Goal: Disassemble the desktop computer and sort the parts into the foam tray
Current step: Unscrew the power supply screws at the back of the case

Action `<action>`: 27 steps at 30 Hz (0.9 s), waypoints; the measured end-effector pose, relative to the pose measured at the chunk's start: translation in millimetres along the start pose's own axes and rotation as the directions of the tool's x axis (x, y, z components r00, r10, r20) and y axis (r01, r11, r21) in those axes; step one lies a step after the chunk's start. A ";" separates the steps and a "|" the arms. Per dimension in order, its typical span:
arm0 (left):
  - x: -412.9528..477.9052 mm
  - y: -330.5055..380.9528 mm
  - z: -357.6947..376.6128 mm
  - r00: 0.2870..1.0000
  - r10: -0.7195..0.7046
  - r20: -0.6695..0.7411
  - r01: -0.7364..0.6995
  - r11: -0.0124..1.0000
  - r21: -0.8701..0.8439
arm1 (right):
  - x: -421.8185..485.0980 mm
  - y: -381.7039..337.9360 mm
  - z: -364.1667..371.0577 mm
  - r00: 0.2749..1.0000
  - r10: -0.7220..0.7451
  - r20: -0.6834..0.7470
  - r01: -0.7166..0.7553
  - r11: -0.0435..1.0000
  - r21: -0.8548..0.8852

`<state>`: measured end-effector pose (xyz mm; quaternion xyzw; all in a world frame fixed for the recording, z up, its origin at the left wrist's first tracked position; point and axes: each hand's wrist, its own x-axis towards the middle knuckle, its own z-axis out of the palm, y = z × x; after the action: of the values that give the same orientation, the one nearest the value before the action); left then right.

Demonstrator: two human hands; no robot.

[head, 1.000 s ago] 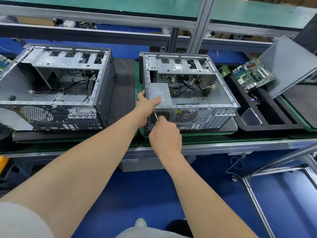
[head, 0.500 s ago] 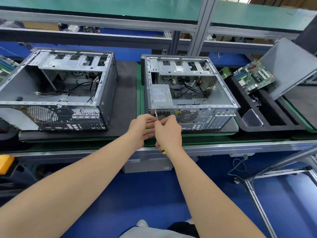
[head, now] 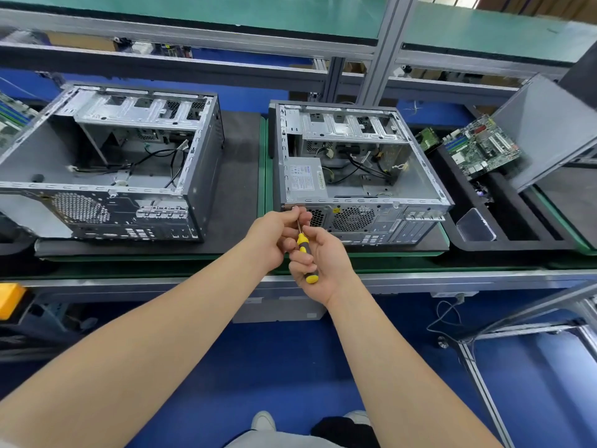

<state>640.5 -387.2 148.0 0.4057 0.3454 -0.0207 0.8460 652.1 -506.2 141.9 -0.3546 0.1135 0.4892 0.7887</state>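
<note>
Workbench: its front rail runs just beyond and below my grip, and both my forearms reach up to it from the near corners of the view.
Open case: the desktop computer I am working on lies side-up straight ahead of my grip, its rear panel facing me and its near-left top corner right at my fingertips.
Second case: well off to the left of my grip, also opened.
Foam tray: black, well to the right of my grip, beside the open case.
Motherboard: propped tilted at the tray's far end, far right of my grip.
Power supply: grey box inside the case's near-left corner, just beyond my grip.
Right hand: palm turned up and leftward, fingers curled round the screwdriver handle, wrist bent back.
Left hand: knuckles up, thumb and fingertips pinched together at the shaft near the tip; I cannot tell whether a screw sits between them.
Screwdriver: yellow and black handle in my right fist, thin shaft angled up and left toward the case corner.
</note>
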 end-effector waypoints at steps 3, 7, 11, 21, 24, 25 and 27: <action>-3.0 -0.4 -1.1 1.000 -0.013 0.028 0.014 0.999 -0.031 | 2.7 4.3 2.0 1.000 -0.013 0.006 0.013 0.999 0.036; -5.4 0.0 -4.7 0.995 -0.012 0.101 0.028 0.986 -0.162 | 2.2 4.6 12.6 0.968 -0.142 -0.208 0.074 0.949 -0.305; -4.5 -0.4 -5.5 0.997 0.017 0.080 -0.008 0.993 -0.114 | -0.6 4.1 16.1 0.805 -0.575 -0.149 0.026 0.284 -0.958; -6.0 -0.4 -0.8 0.998 0.046 0.051 -0.045 0.999 -0.016 | 1.6 2.0 18.8 0.731 -0.679 0.076 -0.078 -0.193 -0.978; -8.1 0.3 0.6 0.998 0.052 0.038 -0.054 0.998 0.039 | -1.0 -3.7 11.1 0.810 -0.586 -0.027 0.083 0.160 -0.984; -9.1 1.2 0.3 0.999 0.036 0.034 -0.038 0.998 0.055 | -0.4 -5.7 9.3 0.856 -0.507 -0.098 0.117 0.376 -0.919; -7.4 2.2 -1.2 1.000 0.012 0.014 -0.013 0.998 0.054 | -1.8 -8.2 5.5 0.951 -0.267 -0.158 0.116 0.778 -0.617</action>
<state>634.9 -386.6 153.5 0.4307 0.3363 -0.0275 0.8371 657.2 -505.9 150.5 -0.6514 0.0086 0.3708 0.6619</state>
